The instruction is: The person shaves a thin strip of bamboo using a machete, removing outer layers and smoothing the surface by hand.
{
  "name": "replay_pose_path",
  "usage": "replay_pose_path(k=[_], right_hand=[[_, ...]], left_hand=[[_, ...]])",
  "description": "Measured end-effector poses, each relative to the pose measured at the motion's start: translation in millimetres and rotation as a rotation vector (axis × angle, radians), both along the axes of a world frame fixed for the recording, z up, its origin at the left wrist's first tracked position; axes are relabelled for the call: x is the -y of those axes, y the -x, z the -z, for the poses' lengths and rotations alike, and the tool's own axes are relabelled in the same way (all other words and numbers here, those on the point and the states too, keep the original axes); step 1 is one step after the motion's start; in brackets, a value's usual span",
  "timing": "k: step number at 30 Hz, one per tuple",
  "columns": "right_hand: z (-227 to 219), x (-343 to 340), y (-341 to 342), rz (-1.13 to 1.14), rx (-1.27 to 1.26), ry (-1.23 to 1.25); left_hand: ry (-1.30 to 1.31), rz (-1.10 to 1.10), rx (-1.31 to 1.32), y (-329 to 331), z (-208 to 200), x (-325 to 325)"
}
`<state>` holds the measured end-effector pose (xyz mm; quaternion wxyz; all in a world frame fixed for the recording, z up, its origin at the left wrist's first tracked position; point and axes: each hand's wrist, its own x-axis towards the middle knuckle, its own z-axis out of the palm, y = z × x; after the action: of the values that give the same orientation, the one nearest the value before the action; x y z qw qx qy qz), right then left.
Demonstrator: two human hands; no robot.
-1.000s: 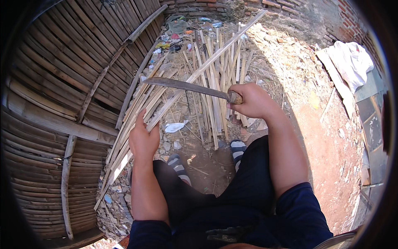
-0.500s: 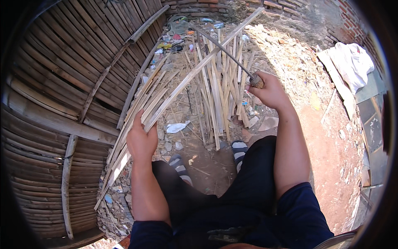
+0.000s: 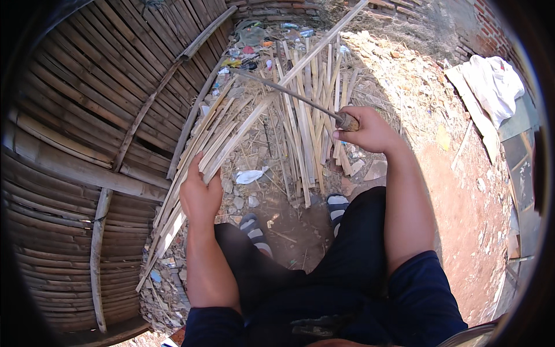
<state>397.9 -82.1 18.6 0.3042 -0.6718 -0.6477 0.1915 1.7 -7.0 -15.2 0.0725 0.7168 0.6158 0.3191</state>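
My left hand (image 3: pixel 200 194) is closed around the near part of a long, pale bamboo strip (image 3: pixel 247 125), which slants up and away toward the far right. In my right hand (image 3: pixel 370 130) I grip the stubby wooden handle of a machete (image 3: pixel 309 102). Its long, dark blade, seen nearly edge-on, points to the far left and crosses over the strip around its middle. Whether the blade touches the strip I cannot tell. Below the blade, a pile of split strips (image 3: pixel 303 139) lies on the ground. Another bundle of strips (image 3: pixel 173 196) lies beside and beyond my left hand.
A slatted bamboo wall (image 3: pixel 63 144) rises close on my left. Litter and plastic scraps (image 3: pixel 248 49) lie at the back before a brick wall (image 3: pixel 399 11). At right, a white cloth sack (image 3: pixel 494 87) rests on a board. My sandalled feet (image 3: pixel 254 231) are near the piles.
My right hand has moved slightly left and down, and the machete blade has swung left and lower across the strip. My left hand keeps its hold with hardly any movement.
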Motion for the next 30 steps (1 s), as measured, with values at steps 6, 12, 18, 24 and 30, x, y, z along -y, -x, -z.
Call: replay_pose_path(k=[6, 12, 18, 24, 30], right_hand=[[-3, 4, -12, 0.209, -0.048, 0.028], [-5, -1, 31, -0.146, 0.14, 0.061], [-19, 0, 42, -0.158, 0.17, 0.147], [-6, 3, -15, 0.359, 0.011, -0.01], [-12, 10, 4, 0.121, 0.053, 0.026]], left_hand=[[-0.037, -0.01, -0.001, 5, 6, -5], [0.102, -0.031, 0.027, -8, -8, 6], [0.043, -0.019, -0.036, 0, -3, 3], [-0.05, -0.025, -0.037, 7, 0, -2], [-0.066, -0.016, -0.022, -1, 1, 1]])
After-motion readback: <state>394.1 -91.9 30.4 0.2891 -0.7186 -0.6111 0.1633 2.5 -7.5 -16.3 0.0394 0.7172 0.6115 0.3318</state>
